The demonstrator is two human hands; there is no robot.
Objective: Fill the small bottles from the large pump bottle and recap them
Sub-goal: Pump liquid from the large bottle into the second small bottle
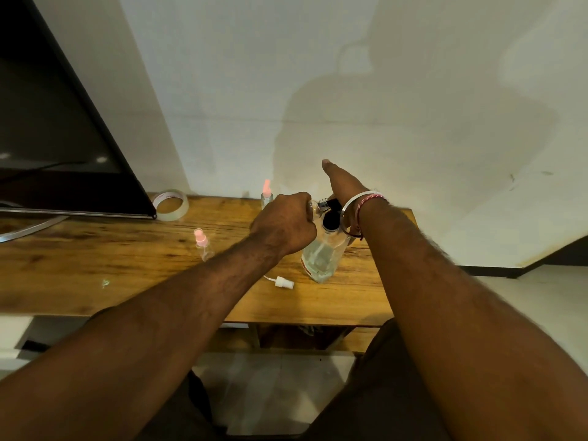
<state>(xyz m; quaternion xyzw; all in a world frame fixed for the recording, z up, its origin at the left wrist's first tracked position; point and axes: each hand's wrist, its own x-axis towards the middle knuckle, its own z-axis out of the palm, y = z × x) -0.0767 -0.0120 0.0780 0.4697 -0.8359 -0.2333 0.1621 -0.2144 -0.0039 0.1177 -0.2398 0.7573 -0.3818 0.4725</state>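
On the wooden table [95,268] stand one large bottle [321,259], two small pink-capped bottles [201,241] [266,192] and one loose white cap [283,282]. The left hand [283,226] curls around a third small bottle [313,209] at the pump [331,214]; the right hand [345,186] lies on it, fingers straight.

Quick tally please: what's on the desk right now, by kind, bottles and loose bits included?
Large pump bottle: 1
Small bottles: 3, two with pink caps, one held uncapped in the left hand
Loose white spray cap: 1
Tape roll: 1
Monitor: 1
Total: 7
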